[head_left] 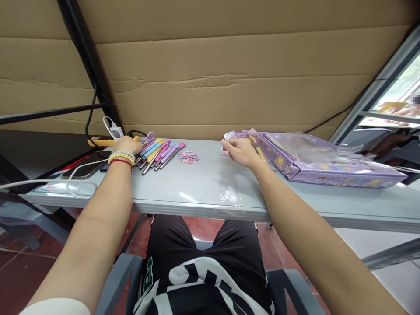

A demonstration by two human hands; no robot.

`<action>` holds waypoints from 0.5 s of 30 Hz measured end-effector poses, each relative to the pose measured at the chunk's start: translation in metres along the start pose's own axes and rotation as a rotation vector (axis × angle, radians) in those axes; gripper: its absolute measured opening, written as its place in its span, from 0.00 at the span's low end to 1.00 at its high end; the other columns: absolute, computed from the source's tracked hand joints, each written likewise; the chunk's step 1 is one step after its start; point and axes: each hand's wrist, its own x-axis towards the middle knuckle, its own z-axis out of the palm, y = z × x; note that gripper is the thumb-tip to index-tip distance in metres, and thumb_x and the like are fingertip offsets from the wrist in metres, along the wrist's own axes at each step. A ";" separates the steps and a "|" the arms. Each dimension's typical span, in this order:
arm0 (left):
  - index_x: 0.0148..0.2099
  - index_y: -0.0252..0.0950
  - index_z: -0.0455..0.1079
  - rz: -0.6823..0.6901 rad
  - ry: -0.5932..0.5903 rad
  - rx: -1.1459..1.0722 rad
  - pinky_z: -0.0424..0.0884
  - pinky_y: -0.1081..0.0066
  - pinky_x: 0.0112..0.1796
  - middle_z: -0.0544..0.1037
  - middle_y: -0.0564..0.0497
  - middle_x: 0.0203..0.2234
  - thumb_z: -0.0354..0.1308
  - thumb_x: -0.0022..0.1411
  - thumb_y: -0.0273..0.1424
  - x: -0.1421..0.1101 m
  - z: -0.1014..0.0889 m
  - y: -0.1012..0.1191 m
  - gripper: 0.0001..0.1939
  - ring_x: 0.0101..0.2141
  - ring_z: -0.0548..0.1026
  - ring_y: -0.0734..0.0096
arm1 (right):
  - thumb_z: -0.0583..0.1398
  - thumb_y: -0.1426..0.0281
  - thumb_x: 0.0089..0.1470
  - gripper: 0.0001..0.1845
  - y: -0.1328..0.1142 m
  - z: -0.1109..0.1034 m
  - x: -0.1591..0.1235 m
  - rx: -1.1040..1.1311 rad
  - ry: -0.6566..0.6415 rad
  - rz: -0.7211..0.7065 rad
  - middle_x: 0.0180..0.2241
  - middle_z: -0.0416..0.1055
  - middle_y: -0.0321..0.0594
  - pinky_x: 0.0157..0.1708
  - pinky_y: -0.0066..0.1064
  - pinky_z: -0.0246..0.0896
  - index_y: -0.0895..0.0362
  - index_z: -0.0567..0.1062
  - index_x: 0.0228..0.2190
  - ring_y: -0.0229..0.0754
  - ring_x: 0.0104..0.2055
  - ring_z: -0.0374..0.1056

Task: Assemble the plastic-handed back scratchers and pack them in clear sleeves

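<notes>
My left hand (126,146) is at the left end of a pile of slim sticks (160,151) with pink, purple, blue and yellow grips and silvery metal ends. Its fingertips are hidden behind the hand, so what it grips does not show. To the right of the pile is a small stack of pink printed cards or stickers (189,156). My right hand (240,151) is closed, with its fingers curled and the thumb against them, above a clear plastic bag (230,188) lying flat. Small purple printed packets (229,135) lie just behind it. Whatever the right fingers hold is not discernible.
A purple box (341,179) with clear film on top stands at the right of the grey table (193,192). At the left are a phone (87,168), white cables (82,180) and a white plug (117,131). Cardboard (210,65) walls off the back.
</notes>
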 end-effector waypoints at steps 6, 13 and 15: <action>0.51 0.23 0.73 -0.055 -0.058 0.036 0.70 0.52 0.48 0.75 0.29 0.47 0.58 0.45 0.38 0.001 0.000 0.001 0.32 0.48 0.72 0.37 | 0.49 0.50 0.58 0.28 -0.001 -0.001 -0.001 0.020 -0.028 0.014 0.17 0.62 0.35 0.28 0.30 0.51 0.59 0.70 0.23 0.35 0.23 0.57; 0.51 0.24 0.73 -0.043 -0.050 0.023 0.69 0.53 0.48 0.76 0.30 0.45 0.57 0.46 0.39 0.005 0.005 -0.003 0.32 0.47 0.73 0.39 | 0.49 0.51 0.59 0.26 -0.004 0.000 -0.003 -0.002 -0.064 0.034 0.18 0.61 0.34 0.26 0.29 0.49 0.59 0.69 0.24 0.33 0.21 0.56; 0.51 0.24 0.73 -0.051 -0.054 0.032 0.69 0.52 0.47 0.76 0.29 0.45 0.58 0.45 0.39 0.008 0.008 -0.005 0.32 0.47 0.73 0.38 | 0.49 0.51 0.59 0.26 -0.004 0.000 -0.003 -0.006 -0.073 0.038 0.18 0.61 0.34 0.26 0.30 0.48 0.58 0.69 0.23 0.33 0.21 0.56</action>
